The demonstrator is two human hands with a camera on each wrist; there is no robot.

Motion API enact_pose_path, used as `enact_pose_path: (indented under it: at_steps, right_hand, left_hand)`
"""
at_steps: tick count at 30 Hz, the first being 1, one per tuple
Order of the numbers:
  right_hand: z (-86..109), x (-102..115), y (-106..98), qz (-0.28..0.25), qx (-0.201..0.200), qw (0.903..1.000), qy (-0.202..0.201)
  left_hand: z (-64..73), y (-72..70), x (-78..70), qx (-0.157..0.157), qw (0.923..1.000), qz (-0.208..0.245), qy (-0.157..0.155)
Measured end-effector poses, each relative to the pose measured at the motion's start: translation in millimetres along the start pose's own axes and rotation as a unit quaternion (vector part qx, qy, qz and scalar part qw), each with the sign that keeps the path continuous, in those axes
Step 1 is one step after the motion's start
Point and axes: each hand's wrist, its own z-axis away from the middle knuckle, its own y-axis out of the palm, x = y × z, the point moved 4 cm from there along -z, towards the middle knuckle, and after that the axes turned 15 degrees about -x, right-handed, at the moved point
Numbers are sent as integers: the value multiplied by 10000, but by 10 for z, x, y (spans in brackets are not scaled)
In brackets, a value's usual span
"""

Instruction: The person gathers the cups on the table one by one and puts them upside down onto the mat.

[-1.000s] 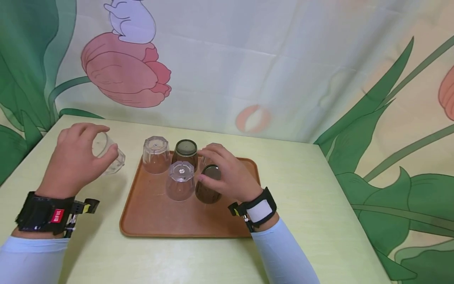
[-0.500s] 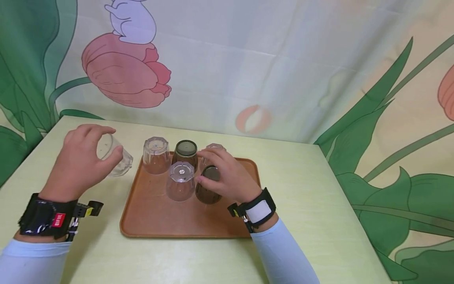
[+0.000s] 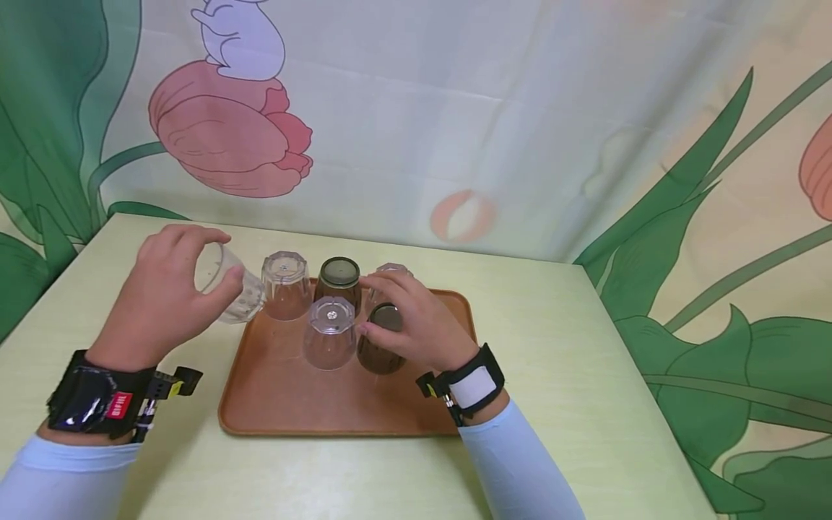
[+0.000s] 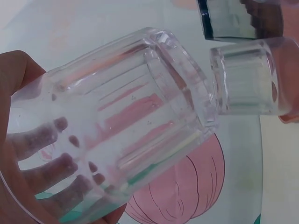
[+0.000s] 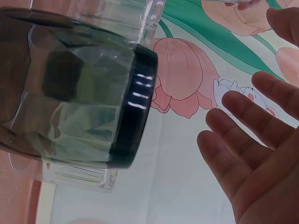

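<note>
My left hand [image 3: 165, 296] grips a clear faceted glass [image 3: 245, 297] near its rim, left of the brown tray [image 3: 292, 408]. This glass is tilted, its thick base pointing right and down; the left wrist view shows fingers through its wall [image 4: 131, 116]. On the tray several glasses stand upside down. Over a dark smoky glass [image 3: 375, 359] at the front right hovers my right hand [image 3: 425, 325], fingers spread and holding nothing. In the right wrist view the fingers are apart from that dark glass [image 5: 88, 102]. The hand partly hides it in the head view.
A clear glass [image 3: 286, 289] stands at the tray's back left, beside a second dark glass [image 3: 340, 278]. Another clear glass [image 3: 330, 343] is in the front row, and one [image 3: 393, 269] sits behind my right hand. A printed curtain [image 3: 390, 130] hangs behind the pale table [image 3: 539, 347].
My left hand has moved right with the clear glass, bringing it to the tray's left edge in the head view. My right hand has hardly moved; the glasses on the tray stay put.
</note>
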Motion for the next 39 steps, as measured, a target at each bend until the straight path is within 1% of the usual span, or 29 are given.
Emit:
enact_pose_path:
  at_steps: [5,12,17,22,30,39]
  right_hand:
    - [-15,-2,-3,-9,18,10000,-14]
    - [-19,-11,-3,55,102,9999,15]
    - [-24,-17,-3,51,109,9999,6]
    - [-29,-25,-1,66,151,9999,32]
    - [-20,9,10,159,348,9991,209]
    - [-25,27,5,151,423,9986,263]
  left_hand:
    - [-16,31,-97,-62,9999,76,109]
    - [-19,86,-228,-22,9996,206,177]
    - [-28,133,-298,-83,9989,383,269]
    - [-15,191,-365,-78,9983,481,311]
    - [7,309,-502,-140,9946,941,411]
    - [33,402,-611,-92,9930,1025,574]
